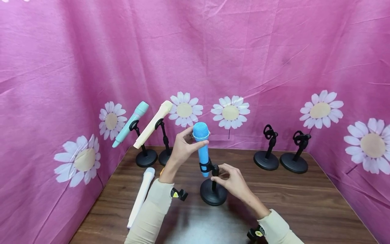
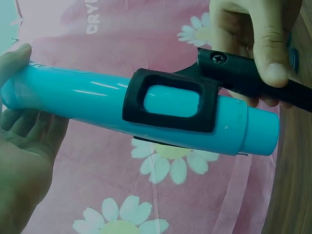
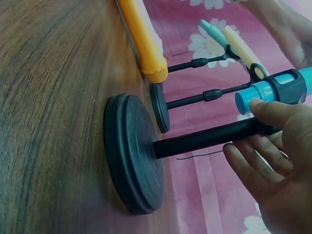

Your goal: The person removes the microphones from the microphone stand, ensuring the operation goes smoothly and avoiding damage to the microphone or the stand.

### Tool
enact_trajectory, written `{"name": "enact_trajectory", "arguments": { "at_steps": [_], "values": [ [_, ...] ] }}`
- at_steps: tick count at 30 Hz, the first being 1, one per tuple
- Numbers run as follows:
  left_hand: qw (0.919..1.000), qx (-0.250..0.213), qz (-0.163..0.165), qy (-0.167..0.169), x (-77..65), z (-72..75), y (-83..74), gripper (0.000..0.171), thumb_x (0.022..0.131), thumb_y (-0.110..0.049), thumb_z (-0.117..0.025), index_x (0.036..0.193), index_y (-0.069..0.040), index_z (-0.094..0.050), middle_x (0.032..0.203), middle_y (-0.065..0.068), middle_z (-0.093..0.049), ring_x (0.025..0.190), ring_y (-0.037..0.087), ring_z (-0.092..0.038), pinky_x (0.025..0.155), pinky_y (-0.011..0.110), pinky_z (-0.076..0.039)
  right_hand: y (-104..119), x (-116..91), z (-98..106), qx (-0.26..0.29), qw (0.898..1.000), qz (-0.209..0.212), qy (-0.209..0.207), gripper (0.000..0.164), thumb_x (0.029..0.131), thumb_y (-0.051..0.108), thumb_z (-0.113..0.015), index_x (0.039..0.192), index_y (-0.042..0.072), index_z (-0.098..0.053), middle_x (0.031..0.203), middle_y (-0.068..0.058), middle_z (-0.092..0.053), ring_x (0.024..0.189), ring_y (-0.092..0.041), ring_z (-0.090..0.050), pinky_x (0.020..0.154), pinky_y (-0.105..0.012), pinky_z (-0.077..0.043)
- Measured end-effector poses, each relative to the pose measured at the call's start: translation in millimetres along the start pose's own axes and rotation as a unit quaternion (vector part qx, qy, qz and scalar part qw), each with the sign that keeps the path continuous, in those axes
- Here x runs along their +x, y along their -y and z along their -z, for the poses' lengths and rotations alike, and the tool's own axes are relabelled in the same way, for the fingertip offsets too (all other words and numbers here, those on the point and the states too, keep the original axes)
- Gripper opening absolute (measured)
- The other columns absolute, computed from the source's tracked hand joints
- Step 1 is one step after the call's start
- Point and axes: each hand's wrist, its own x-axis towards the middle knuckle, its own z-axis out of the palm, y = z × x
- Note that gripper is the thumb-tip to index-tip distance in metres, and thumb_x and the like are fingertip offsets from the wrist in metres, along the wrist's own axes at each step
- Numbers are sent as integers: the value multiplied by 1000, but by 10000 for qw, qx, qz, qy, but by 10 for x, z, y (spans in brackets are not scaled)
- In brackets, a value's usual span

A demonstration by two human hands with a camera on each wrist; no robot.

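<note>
- Left hand (image 1: 182,149) grips the blue microphone (image 1: 203,152) just below its mesh head, thumb and fingers round it, apparently keeping it aligned in the clip (image 2: 170,123).
- Right hand (image 1: 234,182) pinches the black desktop stand (image 1: 214,195) near centre, probably bracing it.

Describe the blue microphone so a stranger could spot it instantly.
Find the wooden table before the pink flowered backdrop. Near its middle, a black stand holds the blue microphone, its upper end in the left hand. Farther back, the mint microphone and cream microphone tilt on other stands; only this one is blue.
</note>
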Motion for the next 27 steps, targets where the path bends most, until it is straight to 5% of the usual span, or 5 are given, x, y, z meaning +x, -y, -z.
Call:
{"name": "enact_trajectory", "arguments": {
  "at_steps": [9, 27],
  "values": [
    [9999, -116, 92, -21, -13, 3, 5, 57, 88, 1, -82, 142, -2, -66, 120, 27, -76, 102, 9, -77, 94, 32, -63, -11, -24, -19, 6, 9980, -616, 138, 18, 88, 14, -88, 103, 14, -78, 97, 1, -80, 95, -15, -77, 79, -23, -63],
    [9996, -267, -68, -72, 10, -15, 5, 54, 89, -4, -83, 141, -1, -67, 119, 29, -76, 100, 8, -77, 90, 31, -64, -7, -6, -18, 132, 9984, -510, 199, 18, 87, 12, -89, 102, 15, -79, 97, -1, -81, 91, -14, -78, 79, -26, -64]
  ]
}}
